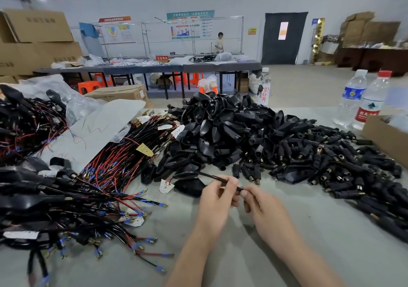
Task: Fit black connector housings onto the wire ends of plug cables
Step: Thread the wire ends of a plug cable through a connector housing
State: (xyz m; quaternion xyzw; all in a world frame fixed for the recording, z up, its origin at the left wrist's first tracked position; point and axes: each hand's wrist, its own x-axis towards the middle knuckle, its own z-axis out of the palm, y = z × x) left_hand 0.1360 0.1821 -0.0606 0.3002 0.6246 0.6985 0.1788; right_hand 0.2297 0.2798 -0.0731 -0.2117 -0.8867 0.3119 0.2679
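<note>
My left hand (pixel 217 198) grips a thin black cable (pixel 212 175) just above the table. The cable runs up and left to a small white board (pixel 166 186) with red and black wires. My right hand (pixel 260 202) pinches the cable's near end; whatever sits at that end is hidden by the fingers. One black housing (pixel 189 187) lies on the table just left of my left hand. A big heap of black housings (pixel 218 132) rises behind my hands. Small black barrel connectors (pixel 326 160) spread to the right.
Bundles of red and black wired cables (pixel 123 154) fill the left side, with more tangled ones (pixel 55 207) at the near left. Two water bottles (pixel 362 101) and a cardboard box (pixel 388 136) stand far right. A person works at a distant bench.
</note>
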